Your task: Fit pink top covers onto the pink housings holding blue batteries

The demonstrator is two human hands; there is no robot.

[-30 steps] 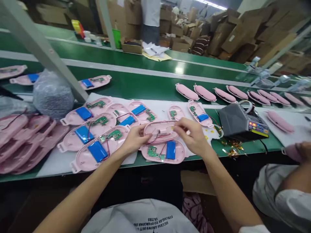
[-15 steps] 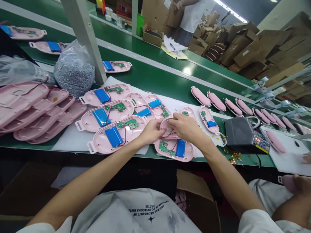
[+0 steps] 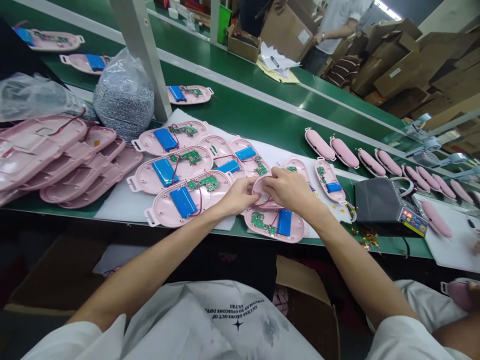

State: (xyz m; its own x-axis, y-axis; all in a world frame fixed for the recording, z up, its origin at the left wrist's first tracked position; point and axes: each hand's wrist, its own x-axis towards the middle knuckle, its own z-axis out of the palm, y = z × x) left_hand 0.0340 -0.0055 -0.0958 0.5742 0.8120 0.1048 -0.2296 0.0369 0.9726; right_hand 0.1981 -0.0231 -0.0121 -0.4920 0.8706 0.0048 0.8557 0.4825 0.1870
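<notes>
Between my two hands is a pink plastic shell [image 3: 258,188], mostly covered by my fingers. My left hand [image 3: 240,196] grips its left side, fingers closed. My right hand [image 3: 287,187] is closed at its upper right; a thin wire shows beneath, and what the fingertips pinch is hidden. Just below lies a pink shell half [image 3: 294,234] with a green circuit board [image 3: 260,222] and a blue battery pack [image 3: 284,222]. Several similar shells lie to the left, the nearest carrying a blue battery pack [image 3: 183,202] and a board with red and black wires.
Stacked pink shells [image 3: 48,150] and a bag of small metal parts [image 3: 123,100] stand at the left. On the right are a dark box-shaped device [image 3: 386,205] with a lit display and closed pink cases [image 3: 345,152]. A co-worker's hand [image 3: 473,245] shows at the far right.
The whole view has shifted, so the bench appears slightly further right and higher. My hands stay on the same shell. A person in the background has moved to the right.
</notes>
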